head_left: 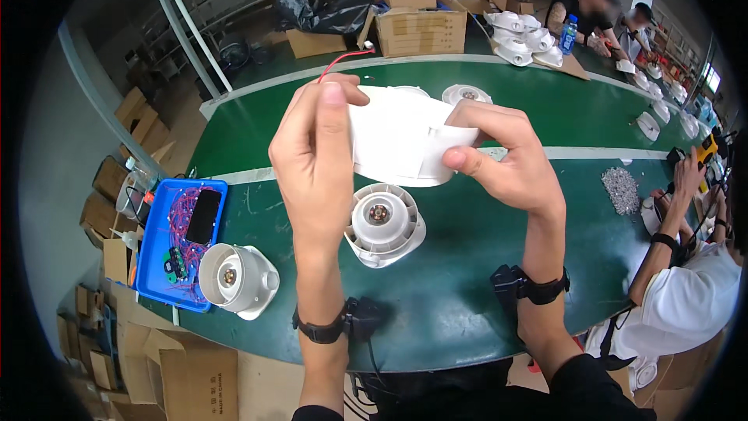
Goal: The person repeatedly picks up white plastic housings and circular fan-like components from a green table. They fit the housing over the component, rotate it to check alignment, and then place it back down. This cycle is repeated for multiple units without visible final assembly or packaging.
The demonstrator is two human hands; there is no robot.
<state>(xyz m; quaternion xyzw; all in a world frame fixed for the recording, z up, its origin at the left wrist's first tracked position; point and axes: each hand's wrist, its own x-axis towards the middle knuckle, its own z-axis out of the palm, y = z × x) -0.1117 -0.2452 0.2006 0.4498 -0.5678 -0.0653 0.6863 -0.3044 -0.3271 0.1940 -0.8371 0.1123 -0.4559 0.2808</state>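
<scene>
Both hands hold up a white plastic housing point(397, 136) with a flat face, above the green bench. My left hand point(312, 136) is closed on its left side, thumb up. A red wire point(343, 56) with a small white connector sticks up from behind those fingers. My right hand point(510, 148) pinches the housing's right edge between thumb and fingers. Just below the housing sits a round white horn unit point(380, 222) with ribs and a centre core. Another white horn unit point(238, 277) lies tilted to the left. Further back, a white round part point(467, 94) shows partly behind my right fingers.
On the left, a blue tray point(148, 273) holds bundled red wires, a black phone point(204, 217) and small green boards. A pile of small metal parts point(621, 190) lies right. Cartons point(421, 31) and stacked white housings point(523, 39) stand at the back. A co-worker point(686, 288) sits close on the right.
</scene>
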